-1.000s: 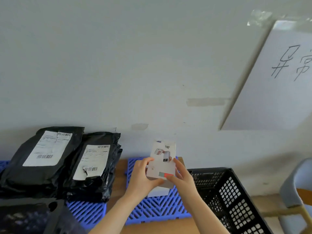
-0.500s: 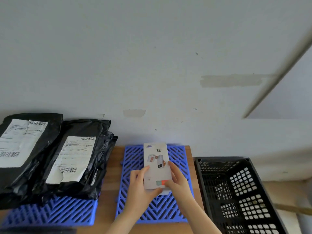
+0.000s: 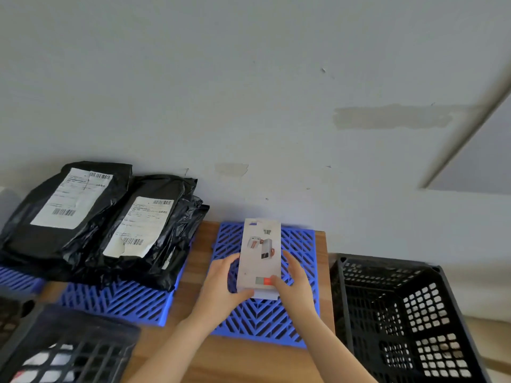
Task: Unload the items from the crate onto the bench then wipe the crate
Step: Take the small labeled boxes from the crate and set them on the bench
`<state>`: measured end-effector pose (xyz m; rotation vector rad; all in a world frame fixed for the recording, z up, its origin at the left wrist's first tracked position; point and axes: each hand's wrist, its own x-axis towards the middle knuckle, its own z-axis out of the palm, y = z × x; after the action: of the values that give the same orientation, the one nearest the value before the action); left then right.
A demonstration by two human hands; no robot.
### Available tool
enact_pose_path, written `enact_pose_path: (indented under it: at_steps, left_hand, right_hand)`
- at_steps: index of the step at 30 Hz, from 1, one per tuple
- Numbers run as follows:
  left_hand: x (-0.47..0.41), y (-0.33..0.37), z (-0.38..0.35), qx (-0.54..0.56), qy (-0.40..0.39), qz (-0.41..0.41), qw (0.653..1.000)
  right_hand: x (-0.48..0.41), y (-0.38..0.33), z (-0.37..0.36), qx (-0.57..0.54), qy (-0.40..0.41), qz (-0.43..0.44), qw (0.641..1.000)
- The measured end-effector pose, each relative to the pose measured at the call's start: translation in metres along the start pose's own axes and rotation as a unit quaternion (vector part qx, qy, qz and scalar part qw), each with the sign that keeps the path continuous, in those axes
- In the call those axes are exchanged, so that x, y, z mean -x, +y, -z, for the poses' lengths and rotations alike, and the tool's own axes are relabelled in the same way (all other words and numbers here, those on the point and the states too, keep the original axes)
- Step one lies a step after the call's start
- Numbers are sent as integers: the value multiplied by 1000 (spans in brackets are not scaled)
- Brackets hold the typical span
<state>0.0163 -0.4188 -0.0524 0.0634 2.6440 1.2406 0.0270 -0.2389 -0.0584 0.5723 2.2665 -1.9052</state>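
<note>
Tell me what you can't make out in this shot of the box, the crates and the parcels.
All head view.
White box: lower corners covered by the left hand and right hand; contact with the blue mat unclear.
Black crate on the right: floor cut off by the bottom edge.
Lower-left crate: blurred, cut off by the frame corner.
Parcel labels: print too small.

Head-worn; steeply down, near bench (image 3: pixel 249 363)

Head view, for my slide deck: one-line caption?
The left hand and right hand hold white box over blue mat, black crate beside.
</note>
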Motion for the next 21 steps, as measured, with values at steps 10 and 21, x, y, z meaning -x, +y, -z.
enact_pose_path:
  at_steps: [10,21]
  left_hand:
    - [70,24,139,25,199,-24,979]
    - [180,-90,310,20,399,-9,917]
  right_hand:
    - [36,-81,-39,63,111,112,985]
    - [156,-159,-227,-28,-79,219,972]
